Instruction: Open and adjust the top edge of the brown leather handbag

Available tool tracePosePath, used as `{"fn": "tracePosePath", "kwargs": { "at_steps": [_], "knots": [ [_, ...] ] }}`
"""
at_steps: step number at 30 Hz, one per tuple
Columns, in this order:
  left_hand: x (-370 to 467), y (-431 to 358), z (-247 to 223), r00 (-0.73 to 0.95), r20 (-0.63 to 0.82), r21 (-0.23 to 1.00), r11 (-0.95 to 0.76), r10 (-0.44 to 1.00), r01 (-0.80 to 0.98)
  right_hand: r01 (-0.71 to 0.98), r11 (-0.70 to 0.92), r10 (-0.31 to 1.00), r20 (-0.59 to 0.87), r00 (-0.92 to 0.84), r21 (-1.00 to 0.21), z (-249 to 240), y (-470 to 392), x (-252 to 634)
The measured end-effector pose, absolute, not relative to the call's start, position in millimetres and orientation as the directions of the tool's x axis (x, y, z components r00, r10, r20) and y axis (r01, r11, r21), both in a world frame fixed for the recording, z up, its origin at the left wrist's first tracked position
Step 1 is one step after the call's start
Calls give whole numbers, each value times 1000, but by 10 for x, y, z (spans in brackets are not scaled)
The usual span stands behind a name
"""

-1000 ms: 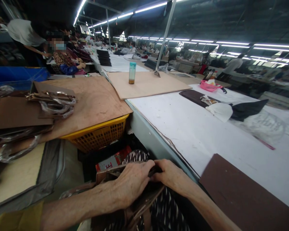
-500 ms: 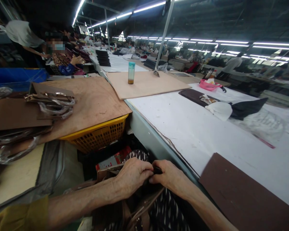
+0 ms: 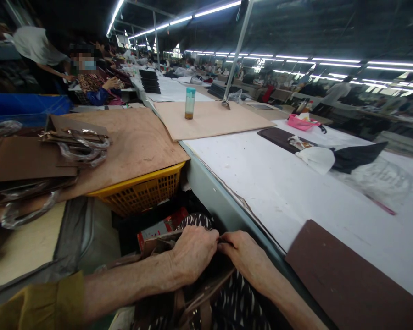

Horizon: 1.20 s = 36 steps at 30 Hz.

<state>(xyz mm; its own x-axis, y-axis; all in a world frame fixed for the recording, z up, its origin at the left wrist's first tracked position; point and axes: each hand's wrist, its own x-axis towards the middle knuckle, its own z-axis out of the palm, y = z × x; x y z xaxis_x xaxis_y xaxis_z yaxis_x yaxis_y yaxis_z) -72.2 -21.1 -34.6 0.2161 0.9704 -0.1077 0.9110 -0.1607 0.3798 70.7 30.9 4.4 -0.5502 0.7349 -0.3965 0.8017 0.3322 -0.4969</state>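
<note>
My left hand (image 3: pixel 192 253) and my right hand (image 3: pixel 246 255) meet low in front of me, both with fingers curled on the top edge of a brown bag (image 3: pixel 192 293) that rests on my lap. The fingertips touch at the bag's rim. Its brown straps hang below my hands over patterned black-and-white fabric (image 3: pixel 237 307). A red carton (image 3: pixel 163 225) lies just behind the bag.
A yellow basket (image 3: pixel 141 192) sits under a plywood sheet (image 3: pixel 137 142) with stacked brown bags (image 3: pixel 74 140) at left. The long white table (image 3: pixel 278 183) carries a dark brown panel (image 3: pixel 351 279), a bottle (image 3: pixel 189 103), a pink item (image 3: pixel 299 122). People work at back left.
My hands have shifted slightly on the bag's rim, the left one closing further over it; the view has barely moved.
</note>
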Motion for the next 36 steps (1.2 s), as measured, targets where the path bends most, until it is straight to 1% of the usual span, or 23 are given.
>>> {"fn": "tracePosePath", "kwargs": {
  "at_steps": [4,10,16,18,20,24,25,26,28,30,32,36],
  "knots": [
    [-717,-195,-384,214,-95,374,-164,972,913,809,367,755,-361,-548,-460,35,306,703],
    [-723,-174,-444,248,-55,364,-212,967,907,829,338,764,-384,-518,-445,57,307,691],
    [-752,-211,-369,190,-74,334,-155,979,930,830,370,787,-335,-519,-418,-6,297,708],
    [-762,-247,-372,181,-77,346,-144,981,927,830,372,800,-310,-513,-414,-42,293,718],
    [-780,-280,-401,173,-33,373,-148,984,916,831,367,811,-294,-505,-418,-72,289,725],
    [-862,-293,-474,115,138,340,-156,984,927,843,339,830,-288,-477,-418,-101,288,741],
    [-888,-285,-487,90,158,365,-142,983,920,847,328,832,-297,-469,-418,-102,288,746],
    [-913,-276,-497,63,161,416,-126,985,900,852,318,834,-306,-460,-416,-100,289,753],
    [-954,-260,-508,27,137,543,-98,990,834,856,306,833,-317,-452,-416,-97,291,766],
    [-975,-250,-512,17,96,623,-74,995,779,855,307,831,-320,-454,-418,-99,295,781],
    [-978,-241,-510,2,61,655,-41,998,754,851,308,828,-320,-460,-425,-109,302,795],
    [-964,-218,-502,-21,20,668,2,1000,744,843,312,829,-307,-467,-439,-134,310,814]
  ]
}}
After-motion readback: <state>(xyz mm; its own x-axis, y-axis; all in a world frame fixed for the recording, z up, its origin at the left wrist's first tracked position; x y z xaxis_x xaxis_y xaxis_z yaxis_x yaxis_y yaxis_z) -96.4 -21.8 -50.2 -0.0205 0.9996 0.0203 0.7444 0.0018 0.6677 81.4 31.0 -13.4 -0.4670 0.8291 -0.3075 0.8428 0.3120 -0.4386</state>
